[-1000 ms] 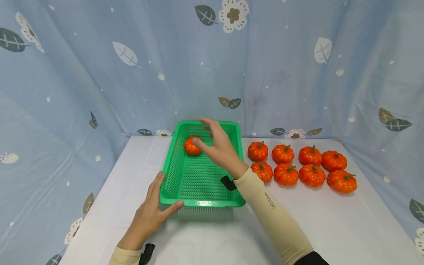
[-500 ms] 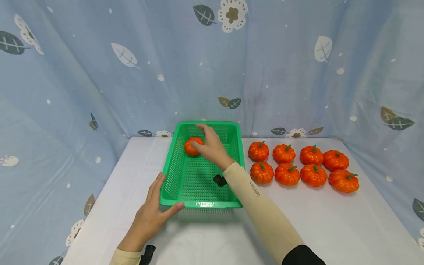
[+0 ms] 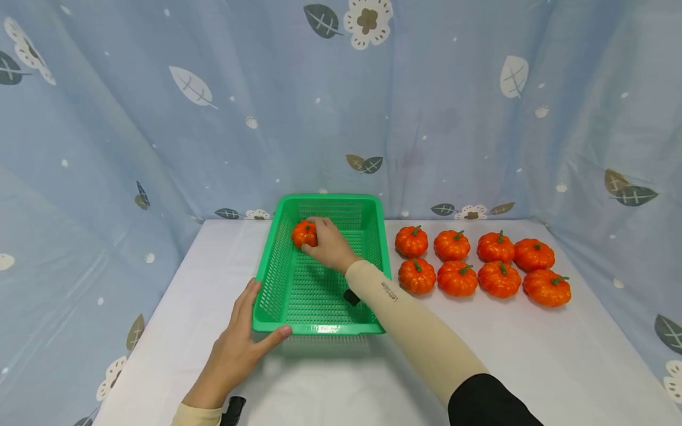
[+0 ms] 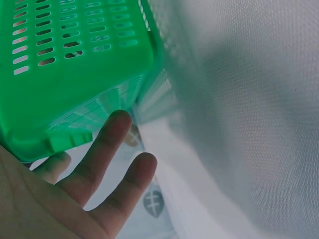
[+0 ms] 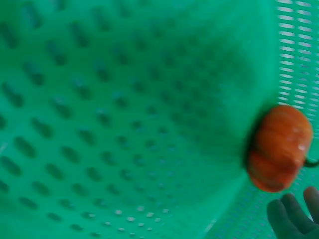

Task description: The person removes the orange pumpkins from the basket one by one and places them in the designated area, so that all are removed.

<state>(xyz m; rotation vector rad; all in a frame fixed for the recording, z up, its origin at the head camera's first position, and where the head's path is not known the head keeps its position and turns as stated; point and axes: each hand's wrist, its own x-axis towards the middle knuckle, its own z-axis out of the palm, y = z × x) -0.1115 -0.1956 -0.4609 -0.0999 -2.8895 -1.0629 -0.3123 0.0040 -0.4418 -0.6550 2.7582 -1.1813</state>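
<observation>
A green perforated plastic basket [image 3: 319,329] stands on the table. My left hand [image 3: 229,349] is at its near left corner, thumb along the front rim and fingers beside the left wall. In the left wrist view those fingers [image 4: 102,154] are spread and fairly straight. One orange toy pumpkin [image 3: 303,235] lies inside, toward the far left. Over the basket, my right hand [image 3: 331,245] is down beside this pumpkin, thumb and fingers apart on its right side. The right wrist view shows several fingertips [image 5: 280,211] just short of the pumpkin; the thumb is hidden there.
Two rows of orange pumpkins with green stems, among them a front-row pumpkin [image 3: 457,278], stand right of the basket on the white table [image 3: 479,355]. A blue patterned curtain [image 3: 298,118] closes off the back and sides.
My right hand has moved down and left inside the basket, to the pumpkin. The left hand keeps its place at the basket's corner. The view has shifted slightly.
</observation>
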